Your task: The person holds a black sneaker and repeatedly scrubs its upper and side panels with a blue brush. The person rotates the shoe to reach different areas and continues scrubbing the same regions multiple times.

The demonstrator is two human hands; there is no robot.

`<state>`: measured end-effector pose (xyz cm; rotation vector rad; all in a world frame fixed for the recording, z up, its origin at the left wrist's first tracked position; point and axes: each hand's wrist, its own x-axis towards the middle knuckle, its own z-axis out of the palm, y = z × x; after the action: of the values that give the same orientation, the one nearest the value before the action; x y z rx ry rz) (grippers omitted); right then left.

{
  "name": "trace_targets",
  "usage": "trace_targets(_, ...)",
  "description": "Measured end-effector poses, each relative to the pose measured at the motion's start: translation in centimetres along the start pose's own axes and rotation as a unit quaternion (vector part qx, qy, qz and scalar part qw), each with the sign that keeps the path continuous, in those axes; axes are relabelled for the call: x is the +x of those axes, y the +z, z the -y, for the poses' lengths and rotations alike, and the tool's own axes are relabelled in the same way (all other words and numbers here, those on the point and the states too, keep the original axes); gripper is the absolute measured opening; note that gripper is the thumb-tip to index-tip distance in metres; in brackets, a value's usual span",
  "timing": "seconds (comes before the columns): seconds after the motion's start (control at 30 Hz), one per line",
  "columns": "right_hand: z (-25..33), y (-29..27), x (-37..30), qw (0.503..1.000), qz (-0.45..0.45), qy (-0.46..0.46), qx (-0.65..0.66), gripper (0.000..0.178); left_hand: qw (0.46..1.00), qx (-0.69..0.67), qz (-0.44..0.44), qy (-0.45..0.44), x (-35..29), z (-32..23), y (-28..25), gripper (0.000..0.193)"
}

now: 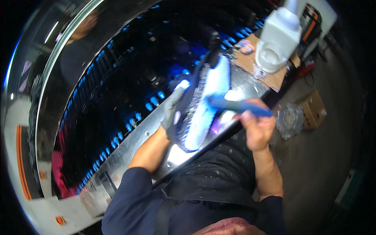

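A dark shoe [192, 105] is tilted in front of me, its long pale sole [219, 76] lit bluish-white and turned toward my right side. My left hand [171, 111], in a grey glove, is closed round the shoe's dark side; part of the fingers is hidden behind it. In my bare right hand [258, 127] is a blue-handled brush [239, 105], gripped in closed fingers. The brush's dark far end reaches the sole near its middle. Motion blurs the right hand and the brush somewhat.
A metal ledge [143, 137] runs along a dark machine bed with blue-lit edges. At the upper right a white plastic container [279, 37] stands on cardboard [244, 58]. A cardboard box [313, 109] and clear plastic bag [290, 120] lie on the floor to the right.
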<state>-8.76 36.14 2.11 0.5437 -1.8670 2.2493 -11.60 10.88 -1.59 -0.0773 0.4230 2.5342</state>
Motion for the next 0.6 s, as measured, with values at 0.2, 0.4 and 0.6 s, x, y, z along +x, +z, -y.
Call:
trace_targets(0.2,0.3,-0.8,-0.6,0.998,0.049,-0.04,0.016,0.016,0.998,-0.028,0.037,0.045,-2.3,-1.7,0.5,0.05)
trace_targets(0.4,-5.3,-3.8,3.1,0.979,-0.149,0.037,0.137,0.026,0.986,0.086,-0.109,0.091,-7.0,-2.2,3.5,0.045)
trace_targets(0.6,-10.6,-3.5,4.4,0.979,-0.087,0.076,0.168,0.029,0.959,0.135,-0.112,0.224,-11.0,-1.8,1.9,0.039)
